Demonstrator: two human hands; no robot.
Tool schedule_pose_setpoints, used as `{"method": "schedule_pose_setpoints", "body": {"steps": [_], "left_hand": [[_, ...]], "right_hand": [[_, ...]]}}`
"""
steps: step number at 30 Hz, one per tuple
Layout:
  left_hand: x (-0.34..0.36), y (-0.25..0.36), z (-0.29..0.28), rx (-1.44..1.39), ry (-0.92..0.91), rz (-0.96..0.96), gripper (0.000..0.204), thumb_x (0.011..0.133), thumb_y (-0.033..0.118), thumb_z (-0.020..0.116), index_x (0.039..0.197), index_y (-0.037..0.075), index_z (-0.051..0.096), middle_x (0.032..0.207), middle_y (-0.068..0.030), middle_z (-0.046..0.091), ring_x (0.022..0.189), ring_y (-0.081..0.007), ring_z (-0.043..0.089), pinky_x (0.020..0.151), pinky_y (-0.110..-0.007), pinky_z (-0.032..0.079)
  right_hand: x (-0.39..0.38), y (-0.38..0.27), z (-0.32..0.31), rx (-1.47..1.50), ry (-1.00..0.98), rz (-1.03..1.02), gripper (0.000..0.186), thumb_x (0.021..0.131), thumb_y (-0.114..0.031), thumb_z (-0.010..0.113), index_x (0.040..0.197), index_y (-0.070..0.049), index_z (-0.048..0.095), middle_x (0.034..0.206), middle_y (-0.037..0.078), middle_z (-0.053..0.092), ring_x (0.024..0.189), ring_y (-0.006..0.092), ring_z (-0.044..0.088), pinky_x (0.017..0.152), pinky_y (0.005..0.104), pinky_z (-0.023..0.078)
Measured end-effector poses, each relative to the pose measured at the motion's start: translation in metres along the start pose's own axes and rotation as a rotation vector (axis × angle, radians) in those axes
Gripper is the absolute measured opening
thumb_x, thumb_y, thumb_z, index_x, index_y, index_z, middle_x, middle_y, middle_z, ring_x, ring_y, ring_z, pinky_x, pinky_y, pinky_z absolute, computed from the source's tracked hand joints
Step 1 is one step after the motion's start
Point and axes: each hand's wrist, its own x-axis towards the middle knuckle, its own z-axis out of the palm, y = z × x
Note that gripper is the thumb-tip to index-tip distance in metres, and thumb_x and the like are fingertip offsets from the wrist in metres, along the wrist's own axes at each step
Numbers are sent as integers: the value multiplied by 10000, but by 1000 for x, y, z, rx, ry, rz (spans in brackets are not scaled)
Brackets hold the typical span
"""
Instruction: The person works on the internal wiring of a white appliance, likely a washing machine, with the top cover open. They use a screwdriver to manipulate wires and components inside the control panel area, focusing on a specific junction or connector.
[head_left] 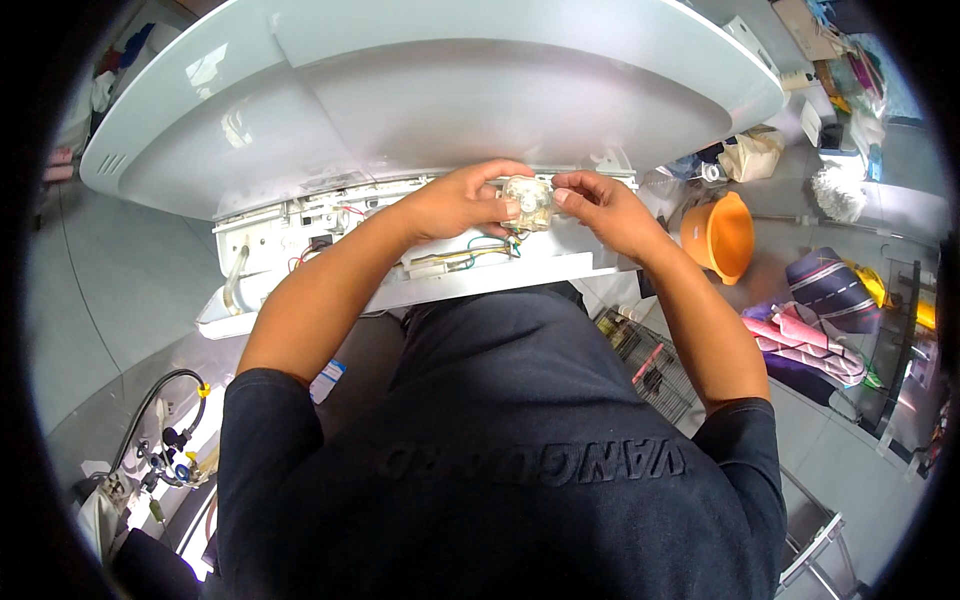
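Observation:
A clear, yellowish plastic housing with round parts inside it is up in front of me. My left hand grips it from the left, thumb over its near face and fingers behind. Close to its right edge, the thumb and forefinger of my right hand come together in a pinch; what lies between them is too small to make out. Below the housing, coloured wires run into an opened white panel, which lies across in front of my body. My forearms hide parts of this panel.
A large, glossy white curved cover rises just beyond the panel. To the right, an orange basin and a wire rack are on the floor, with folded cloths farther out. Hoses and fittings lie at lower left.

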Motion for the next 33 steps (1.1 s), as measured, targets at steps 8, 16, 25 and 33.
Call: {"method": "schedule_pose_setpoints", "body": {"steps": [8, 16, 25, 33], "left_hand": [[7, 10, 5, 190, 4, 76, 633, 974, 168, 690, 1516, 31, 393, 1295, -131, 641, 1145, -171, 629, 971, -316, 540], [6, 16, 16, 264, 110, 106, 661, 918, 63, 689, 1508, -4, 398, 1170, -141, 678, 1026, -155, 665, 868, -292, 542], [-2, 23, 38, 152, 198, 38, 842, 787, -51, 721, 1524, -48, 314, 1196, -180, 646, 1009, -181, 680, 866, -292, 553], [-4, 16, 34, 188, 220, 54, 820, 795, -50, 724, 1517, -31, 335, 1192, -184, 641, 1017, -185, 681, 877, -296, 563]], "right_hand": [[-5, -7, 2, -53, -103, -82, 521, 944, -336, 737, 1335, -13, 622, 1121, 75, 688, 970, 149, 609, 900, 319, 501], [-4, -2, 3, -33, -115, -79, 498, 947, -309, 749, 1325, -13, 615, 1113, 45, 689, 944, 131, 609, 893, 310, 502], [2, 3, -5, 197, -196, 50, 423, 940, -233, 757, 1274, -6, 632, 996, 0, 662, 881, 74, 577, 820, 252, 479], [2, -3, -7, 191, -213, 16, 419, 889, -150, 798, 1242, 19, 649, 1031, 60, 718, 901, 118, 637, 844, 285, 519]]}}
